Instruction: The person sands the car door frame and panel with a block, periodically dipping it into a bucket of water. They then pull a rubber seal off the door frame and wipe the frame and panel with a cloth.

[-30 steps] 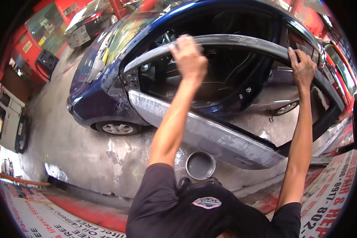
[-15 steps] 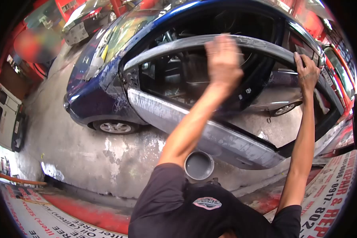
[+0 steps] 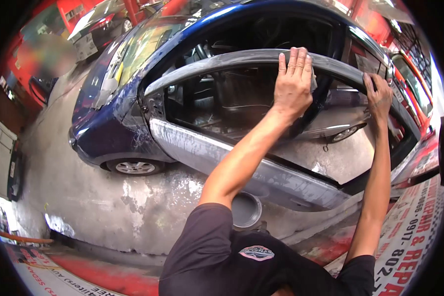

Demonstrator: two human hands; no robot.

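Note:
An open car door (image 3: 286,185), sanded to patchy grey, stands in front of me, its window frame bare of glass. Flat against the top of that frame lies my left hand (image 3: 293,84), fingers stretched together. The edge of a thin grey sheet, seemingly sandpaper (image 3: 313,81), shows beside its palm; the rest is hidden beneath. Farther right, my right hand (image 3: 380,93) grips the rear upper corner of the same frame, fingers hooked over it. Below my left forearm is a round bucket (image 3: 257,202) with grey inside, partly covered by my arm and shirt.
The door belongs to a blue car (image 3: 111,118) with scuffed paint. A white vehicle (image 3: 2,153) is at the left, a red car (image 3: 412,79) at the right. Printed banners (image 3: 404,237) lie near me on the wet, stained concrete floor (image 3: 93,197).
My left hand has slid to the right along the top of the door frame and is sharper now. My right hand keeps its hold. The view has shifted slightly.

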